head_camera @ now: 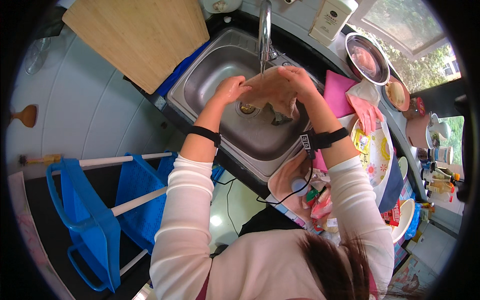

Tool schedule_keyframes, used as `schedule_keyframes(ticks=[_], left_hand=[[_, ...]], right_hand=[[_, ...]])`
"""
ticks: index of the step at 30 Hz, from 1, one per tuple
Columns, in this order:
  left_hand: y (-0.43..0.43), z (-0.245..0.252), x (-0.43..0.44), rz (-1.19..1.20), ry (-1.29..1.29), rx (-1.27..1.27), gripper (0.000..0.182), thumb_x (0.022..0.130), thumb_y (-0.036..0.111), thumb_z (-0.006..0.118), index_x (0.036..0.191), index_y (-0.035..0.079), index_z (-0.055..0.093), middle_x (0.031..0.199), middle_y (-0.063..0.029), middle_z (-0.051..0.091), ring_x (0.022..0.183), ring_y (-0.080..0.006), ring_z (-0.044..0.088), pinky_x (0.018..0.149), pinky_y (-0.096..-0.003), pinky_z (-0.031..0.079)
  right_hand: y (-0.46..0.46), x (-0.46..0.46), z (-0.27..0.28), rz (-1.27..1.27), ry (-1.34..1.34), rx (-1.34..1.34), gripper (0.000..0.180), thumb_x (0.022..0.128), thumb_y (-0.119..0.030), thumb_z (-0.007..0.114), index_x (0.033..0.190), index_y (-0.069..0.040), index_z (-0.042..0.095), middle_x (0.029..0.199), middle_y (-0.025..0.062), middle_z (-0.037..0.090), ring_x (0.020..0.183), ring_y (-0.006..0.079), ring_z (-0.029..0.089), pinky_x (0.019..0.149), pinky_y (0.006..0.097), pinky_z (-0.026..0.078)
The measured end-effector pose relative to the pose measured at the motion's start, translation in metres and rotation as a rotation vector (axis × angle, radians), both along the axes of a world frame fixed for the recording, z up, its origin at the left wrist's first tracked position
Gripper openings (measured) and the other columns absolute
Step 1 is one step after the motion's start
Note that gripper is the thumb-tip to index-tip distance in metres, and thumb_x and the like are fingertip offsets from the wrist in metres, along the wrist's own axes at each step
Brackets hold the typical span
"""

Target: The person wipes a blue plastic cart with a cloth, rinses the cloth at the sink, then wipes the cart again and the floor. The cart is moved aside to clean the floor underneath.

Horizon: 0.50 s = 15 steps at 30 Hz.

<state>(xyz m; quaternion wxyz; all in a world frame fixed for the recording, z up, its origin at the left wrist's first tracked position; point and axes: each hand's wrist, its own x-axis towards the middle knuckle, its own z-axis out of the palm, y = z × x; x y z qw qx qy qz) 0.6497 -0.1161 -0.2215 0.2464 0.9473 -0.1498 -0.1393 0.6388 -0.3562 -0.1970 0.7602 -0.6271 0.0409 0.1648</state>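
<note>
My left hand [230, 90] pinches one edge of a wet, brownish-pink cloth [268, 88]. The opposite edge is gripped by my right hand [300, 80], so the cloth is spread between both. It hangs over the stainless-steel sink [210, 62], right under the chrome faucet [264, 30]. A thin stream of water seems to fall onto its upper edge. Below the cloth, the drain strainer [246, 108] holds some yellowish bits. A dark greyish piece [280, 117] shows under the cloth's lower corner; I cannot tell whether it belongs to the cloth.
A wooden cutting board [138, 41] leans at the left. Pink rubber gloves [363, 108], a pink cloth [337, 92] and a metal bowl [366, 58] with wrapped food lie right. A white jug [332, 20] stands behind. A blue plastic rack [90, 210] is lower left.
</note>
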Motion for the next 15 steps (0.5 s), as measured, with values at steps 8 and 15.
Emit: schedule_keyframes(ticks=[8,15], left_hand=[[-0.06,-0.011,-0.007,0.223,0.255,-1.154,0.025,0.089,0.021,0.054,0.107,0.004,0.052,0.102,-0.0045,0.056,0.092,-0.0137,0.055,0.077,-0.0286,0.046],[-0.075,-0.004,0.01,0.408,0.205,-1.317,0.017,0.085,0.013,0.06,0.095,0.001,0.054,0.083,-0.0055,0.061,0.068,-0.0128,0.056,0.06,-0.0233,0.047]], right_hand=[[0.035,-0.013,0.001,0.11,0.221,0.473,0.043,0.092,-0.042,0.043,0.104,-0.002,0.055,0.093,0.0072,0.059,0.083,0.0161,0.057,0.071,0.0313,0.048],[0.051,-0.019,-0.028,-0.484,0.592,0.336,0.065,0.089,-0.053,0.038,0.122,0.003,0.037,0.12,0.0228,0.046,0.109,0.031,0.048,0.09,0.0426,0.045]])
